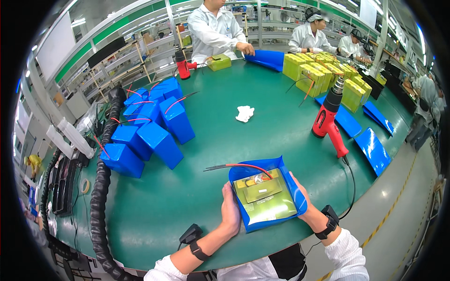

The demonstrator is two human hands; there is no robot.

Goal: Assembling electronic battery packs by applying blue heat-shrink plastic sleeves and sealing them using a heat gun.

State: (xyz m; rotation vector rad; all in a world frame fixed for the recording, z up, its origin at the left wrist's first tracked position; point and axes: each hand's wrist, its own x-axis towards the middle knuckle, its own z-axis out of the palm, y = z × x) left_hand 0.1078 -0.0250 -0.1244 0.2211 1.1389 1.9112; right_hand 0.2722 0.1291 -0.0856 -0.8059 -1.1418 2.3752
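Between my two hands sits a yellow-green battery pack [274,207], lying inside an open blue shrink-wrap sleeve [243,218]. The sleeve's edges stand up loosely around the pack, and a red and a black wire [246,165] reach out over its far side toward the left. My left hand [230,210] grips the left side of the sleeve, thumb upward. On the opposite side my right hand [304,201] presses against the sleeve, its fingers partly hidden behind the blue film. Both wrists carry black straps.
Several blue-wrapped packs [161,143] stand left, beside a black corrugated hose [101,201]. A red heat gun [328,122] stands right, near flat blue sleeves [373,149] and several yellow-green packs [323,70]. White crumpled paper [244,114] lies mid-table. Opposite, a co-worker [213,33] touches another blue sleeve [265,60].
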